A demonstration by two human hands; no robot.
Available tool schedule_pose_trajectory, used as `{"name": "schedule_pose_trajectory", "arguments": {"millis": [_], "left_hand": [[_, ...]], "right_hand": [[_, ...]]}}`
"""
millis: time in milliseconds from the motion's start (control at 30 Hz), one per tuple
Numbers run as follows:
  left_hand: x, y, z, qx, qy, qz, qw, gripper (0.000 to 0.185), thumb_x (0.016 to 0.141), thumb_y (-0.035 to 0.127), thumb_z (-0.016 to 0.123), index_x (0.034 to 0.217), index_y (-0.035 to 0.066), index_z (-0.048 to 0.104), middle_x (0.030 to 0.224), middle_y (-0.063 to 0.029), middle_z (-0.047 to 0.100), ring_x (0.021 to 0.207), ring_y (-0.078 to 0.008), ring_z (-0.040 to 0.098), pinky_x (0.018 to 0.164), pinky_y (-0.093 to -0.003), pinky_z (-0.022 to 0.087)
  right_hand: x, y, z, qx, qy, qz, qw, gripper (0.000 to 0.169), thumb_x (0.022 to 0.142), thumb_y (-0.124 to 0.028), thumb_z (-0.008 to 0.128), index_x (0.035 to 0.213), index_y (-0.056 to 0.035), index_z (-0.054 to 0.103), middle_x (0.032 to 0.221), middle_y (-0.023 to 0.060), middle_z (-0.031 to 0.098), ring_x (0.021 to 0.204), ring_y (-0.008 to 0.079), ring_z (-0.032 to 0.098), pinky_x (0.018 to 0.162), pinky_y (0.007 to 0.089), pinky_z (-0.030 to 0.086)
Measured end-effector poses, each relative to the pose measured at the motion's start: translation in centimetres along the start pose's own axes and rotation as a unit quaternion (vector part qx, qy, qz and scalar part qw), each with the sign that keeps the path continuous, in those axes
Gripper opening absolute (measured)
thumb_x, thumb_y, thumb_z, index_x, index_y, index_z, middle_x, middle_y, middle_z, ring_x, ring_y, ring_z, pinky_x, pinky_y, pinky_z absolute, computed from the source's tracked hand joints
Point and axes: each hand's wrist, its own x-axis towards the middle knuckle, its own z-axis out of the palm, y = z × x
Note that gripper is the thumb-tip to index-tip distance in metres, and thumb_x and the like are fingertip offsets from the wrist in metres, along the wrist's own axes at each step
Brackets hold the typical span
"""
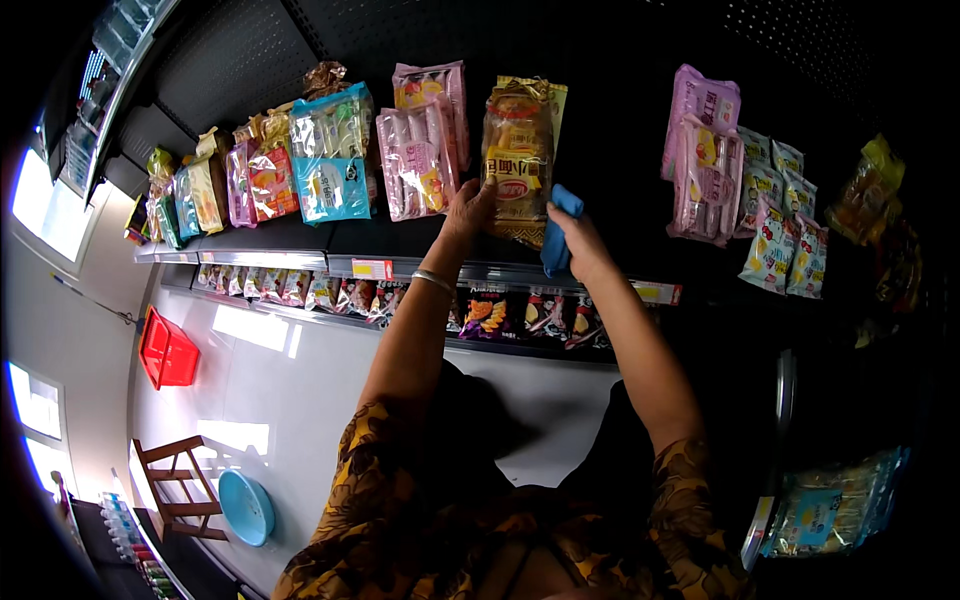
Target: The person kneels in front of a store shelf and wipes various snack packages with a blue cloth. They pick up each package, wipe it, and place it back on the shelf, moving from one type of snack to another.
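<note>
My left hand [472, 208] grips the lower left edge of a clear and gold bag of small breads [517, 161], its thumb on the front. The bag stands upright on a black shop shelf [352, 238], with another yellowish packet [559, 105] partly hidden behind it. In my right hand [576, 234] is a folded blue cloth [562, 225], held just right of the bag near the shelf's front edge. Pink packs of wrapped cakes [418, 161] stand to the left of my left hand. Farther right are more pink and purple packs [705, 176].
Blue and white snack bags [772, 244] stand right on the shelf, a blue sandwich-bread pack [330, 180] left. Crisp packets [484, 311] line the shelf below. On the floor are a red basket [169, 352], a wooden stool [180, 487] and a blue basin [246, 508].
</note>
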Motion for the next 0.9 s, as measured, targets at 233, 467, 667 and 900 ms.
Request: {"name": "schedule_pose_trajectory", "arguments": {"millis": [233, 467, 667, 900], "left_hand": [[-2.4, 2.9, 2.9, -0.092, -0.061, -0.028, 0.993, 0.049, 0.093, 0.039, 0.070, 0.115, -0.004, 0.062, 0.099, -0.0099, 0.070, 0.087, -0.0173, 0.069, 0.072, -0.0314, 0.056], [-3.3, 1.9, 3.5, -0.096, -0.054, -0.049, 0.993, 0.048, 0.088, 0.030, 0.077, 0.118, -0.004, 0.061, 0.104, -0.0111, 0.070, 0.090, -0.0191, 0.069, 0.077, -0.0334, 0.057], [-6.2, 4.2, 4.2, -0.054, -0.086, -0.027, 0.994, 0.050, 0.083, 0.021, 0.082, 0.118, -0.007, 0.060, 0.106, -0.0131, 0.071, 0.094, -0.0190, 0.069, 0.084, -0.0323, 0.056], [-5.7, 7.8, 1.5, 0.041, -0.256, -0.061, 0.964, 0.067, 0.073, 0.013, 0.087, 0.128, -0.008, 0.056, 0.111, -0.0149, 0.071, 0.101, -0.0190, 0.068, 0.092, -0.0322, 0.054]], "right_hand": [[-1.4, 0.1, -0.3, -0.018, -0.017, -0.030, 0.999, 0.062, 0.091, -0.033, 0.070, 0.142, -0.0050, 0.051, 0.135, 0.0109, 0.059, 0.124, 0.0214, 0.054, 0.105, 0.0348, 0.039], [-5.2, -1.3, -0.8, -0.049, -0.020, -0.032, 0.998, 0.065, 0.093, -0.031, 0.067, 0.148, -0.0064, 0.044, 0.138, 0.0123, 0.057, 0.124, 0.0226, 0.054, 0.107, 0.0361, 0.038], [-7.9, -1.2, -1.9, -0.064, -0.039, -0.026, 0.997, 0.059, 0.093, -0.029, 0.067, 0.144, -0.0058, 0.050, 0.128, 0.0103, 0.061, 0.116, 0.0206, 0.057, 0.102, 0.0357, 0.041], [-13.0, -1.2, -2.2, -0.084, -0.146, 0.012, 0.986, 0.054, 0.094, -0.033, 0.066, 0.138, -0.0056, 0.051, 0.120, 0.0065, 0.060, 0.110, 0.0185, 0.056, 0.095, 0.0353, 0.046]]}}
